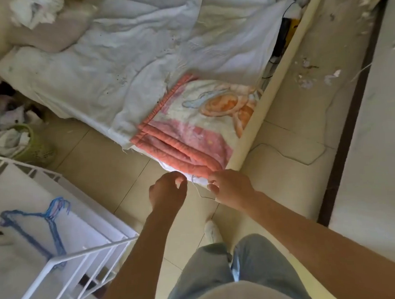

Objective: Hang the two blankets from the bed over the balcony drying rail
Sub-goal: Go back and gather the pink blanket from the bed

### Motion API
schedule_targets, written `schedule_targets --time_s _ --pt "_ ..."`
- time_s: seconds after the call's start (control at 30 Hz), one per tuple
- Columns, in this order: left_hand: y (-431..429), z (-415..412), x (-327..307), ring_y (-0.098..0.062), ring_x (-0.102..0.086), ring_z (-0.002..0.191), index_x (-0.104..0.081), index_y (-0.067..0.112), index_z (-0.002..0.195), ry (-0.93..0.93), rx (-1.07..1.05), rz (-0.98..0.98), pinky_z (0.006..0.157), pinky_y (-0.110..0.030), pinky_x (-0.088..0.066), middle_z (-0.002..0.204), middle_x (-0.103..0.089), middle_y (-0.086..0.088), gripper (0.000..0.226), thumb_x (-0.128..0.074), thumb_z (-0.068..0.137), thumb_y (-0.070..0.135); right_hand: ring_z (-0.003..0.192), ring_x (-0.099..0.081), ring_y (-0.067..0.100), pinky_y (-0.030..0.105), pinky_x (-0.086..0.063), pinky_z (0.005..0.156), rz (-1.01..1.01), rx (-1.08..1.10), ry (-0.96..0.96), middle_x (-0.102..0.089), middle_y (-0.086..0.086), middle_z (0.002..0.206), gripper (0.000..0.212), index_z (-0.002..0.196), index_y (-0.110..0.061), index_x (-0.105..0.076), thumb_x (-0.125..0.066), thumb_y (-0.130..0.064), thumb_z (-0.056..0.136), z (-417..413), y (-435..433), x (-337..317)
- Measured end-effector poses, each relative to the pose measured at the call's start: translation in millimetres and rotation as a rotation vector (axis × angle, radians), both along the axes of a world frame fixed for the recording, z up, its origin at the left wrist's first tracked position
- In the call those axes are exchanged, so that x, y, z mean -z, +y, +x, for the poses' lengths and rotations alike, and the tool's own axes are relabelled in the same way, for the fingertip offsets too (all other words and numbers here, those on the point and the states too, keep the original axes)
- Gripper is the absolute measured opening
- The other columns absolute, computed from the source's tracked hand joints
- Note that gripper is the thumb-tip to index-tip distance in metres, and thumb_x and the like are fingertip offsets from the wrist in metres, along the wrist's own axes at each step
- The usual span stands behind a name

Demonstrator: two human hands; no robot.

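We count two hands, one folded blanket (190, 131) and one rumpled white cover (117, 61). The folded blanket has a coral border and a pale cartoon print. It lies at the near corner, against the bed's cream board (277, 79). Left hand (168, 192) and right hand (231, 189), fingers curled, meet its overhanging edge; whether either grips it, we cannot tell.

The bed (14, 75) runs from far left to near right. A crumpled white sheet (128, 49) covers it. A folded pink blanket (190, 126) lies on its near right corner, against the cream board (269, 98). A pillow (53, 35) sits at the far left.
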State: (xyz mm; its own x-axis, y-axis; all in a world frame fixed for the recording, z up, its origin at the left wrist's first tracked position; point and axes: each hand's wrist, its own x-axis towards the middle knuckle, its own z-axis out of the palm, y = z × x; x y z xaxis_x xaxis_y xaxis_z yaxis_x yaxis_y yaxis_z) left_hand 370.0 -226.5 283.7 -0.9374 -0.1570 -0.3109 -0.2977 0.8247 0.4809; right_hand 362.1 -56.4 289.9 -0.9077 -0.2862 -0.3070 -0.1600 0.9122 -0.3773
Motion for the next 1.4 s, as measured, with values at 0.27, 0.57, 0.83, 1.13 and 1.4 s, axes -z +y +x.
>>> schedule_targets --time_s 0.27,0.57,0.83,1.13,1.4 --pt "38.3 -115.6 14.9 -0.014 -0.064 0.092 -0.064 0.028 0.098 -0.053 -0.064 -0.076 0.082 -0.028 -0.04 0.108 -0.066 0.009 0.014 -0.053 0.09 0.028 0.089 -0.062 0.019 0.032 -0.05 0.076 0.048 -0.195 -0.045 -0.068 -0.001 0.099 0.023 0.105 -0.019 -0.061 -0.044 -0.031 0.095 -137.5 29.6 12.4" --pt "108.6 -209.3 31.6 -0.012 -0.063 0.095 -0.068 0.03 0.099 -0.12 -0.395 -0.073 0.09 -0.031 -0.045 0.107 -0.068 0.012 0.019 -0.053 0.089 0.023 0.083 -0.062 0.015 0.033 -0.053 0.075 0.031 -0.511 -0.108 -0.067 -0.003 0.093 0.022 0.101 -0.017 -0.061 -0.044 -0.029 0.096 -270.1 87.1 38.7" --pt "174.4 -281.5 74.8 -0.011 -0.062 0.096 -0.069 0.031 0.094 -0.067 -0.512 -0.032 0.096 -0.035 -0.043 0.109 -0.068 0.012 0.017 -0.056 0.089 0.023 0.082 -0.058 0.014 0.027 -0.048 0.071 0.081 -0.744 -0.113 -0.063 0.0 0.099 0.025 0.11 -0.015 -0.056 -0.039 -0.029 0.098 -356.4 123.4 74.0" --pt "173.5 -308.4 148.9 -0.012 -0.056 0.107 -0.066 0.031 0.102 -0.148 -0.476 -0.131 0.102 -0.035 -0.036 0.118 -0.062 0.012 0.022 -0.06 0.085 0.018 0.077 -0.06 0.017 0.029 -0.048 0.062 0.175 -0.782 -0.151 -0.06 -0.002 0.087 0.019 0.097 -0.014 -0.056 -0.044 -0.029 0.096 -417.5 130.0 159.6" --pt "186.4 -312.3 261.9 -0.018 -0.044 0.119 -0.044 0.026 0.13 -0.399 -0.227 -0.206 0.1 -0.036 -0.03 0.134 -0.045 0.005 0.046 -0.058 0.086 0.028 0.111 -0.05 0.026 0.037 -0.049 0.083 0.424 -0.984 -0.309 -0.044 0.007 0.132 0.053 0.128 -0.017 -0.043 -0.065 -0.034 0.083 -458.5 143.0 273.8"
